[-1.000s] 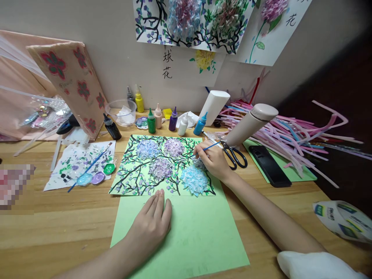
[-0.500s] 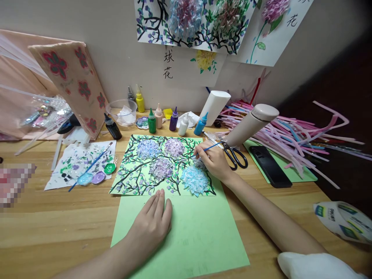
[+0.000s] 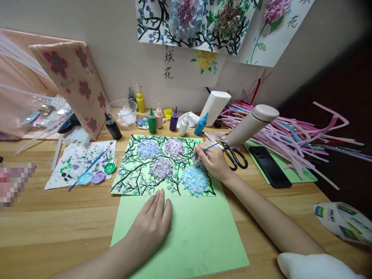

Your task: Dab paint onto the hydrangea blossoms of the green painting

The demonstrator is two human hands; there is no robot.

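My right hand (image 3: 212, 158) grips a thin blue paintbrush (image 3: 211, 147) over the right side of a painted picture (image 3: 133, 176). The brush tip is hidden behind my fingers. Black branches, small purple buds and green leaves cover the light green sheet, along with several raised fluffy flowers in blue, lilac and purple. The pale blue flower (image 3: 194, 180) lies just below my right hand. My left hand (image 3: 154, 217) rests flat, fingers stretched out, its fingertips at the picture's lower edge. Under it lies a plain green sheet (image 3: 200, 232).
To the left, a second brush (image 3: 93, 164) lies across paint-smeared paper (image 3: 66, 161) beside small paint dishes (image 3: 99, 178). Several paint bottles (image 3: 152, 122) stand behind the picture. Rightward are black-handled scissors (image 3: 235, 157), a leaning tumbler (image 3: 250, 124), a phone (image 3: 270, 166) and pipe cleaners (image 3: 290, 131).
My right hand and the brush have shifted very slightly on the right side of the picture. The left hand stays in place.
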